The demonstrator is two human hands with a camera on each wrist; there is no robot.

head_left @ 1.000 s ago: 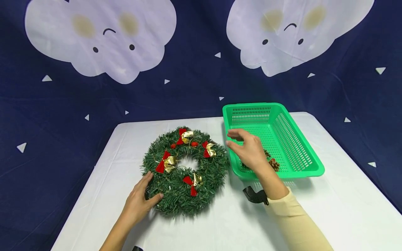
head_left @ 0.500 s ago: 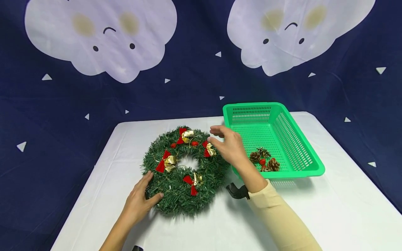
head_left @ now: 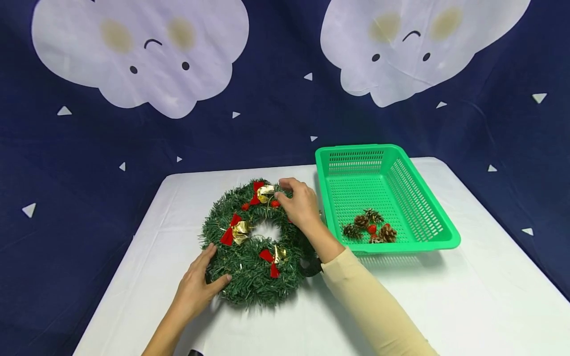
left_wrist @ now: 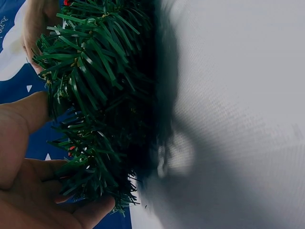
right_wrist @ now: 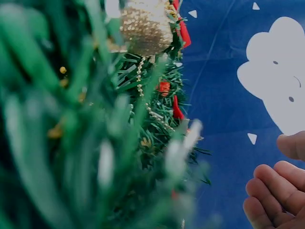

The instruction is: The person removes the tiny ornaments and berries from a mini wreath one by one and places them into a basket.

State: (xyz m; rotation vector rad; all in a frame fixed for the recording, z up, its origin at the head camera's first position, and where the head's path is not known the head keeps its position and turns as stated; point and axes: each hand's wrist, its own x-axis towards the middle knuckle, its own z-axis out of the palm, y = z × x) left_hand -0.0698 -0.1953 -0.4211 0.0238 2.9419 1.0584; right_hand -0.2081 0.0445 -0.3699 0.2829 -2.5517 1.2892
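Observation:
A green wreath (head_left: 249, 282) lies on the table, trimmed with red and gold bows (head_left: 234, 230) and small red berries (head_left: 275, 203). My left hand (head_left: 192, 284) rests against its outer left edge, thumb over the greenery and fingers spread along the side. In the left wrist view, those fingertips (left_wrist: 107, 205) touch the green needles. Over the wreath's upper right is my right hand (head_left: 303, 202), fingers loosely bent beside the top gold bow and thumb apart from them. The right wrist view shows nothing between them. This hand hides the right-hand bow.
To the right stands a green plastic basket (head_left: 411, 246) with several pinecones (head_left: 387, 233) and a red berry (head_left: 372, 229) at its near end. A dark blue curtain (head_left: 276, 143) with white clouds hangs behind the white tablecloth (head_left: 481, 301).
My right hand has moved left from above the basket to the wreath's upper right, uncovering the pinecones. My left hand and the wreath have stayed put.

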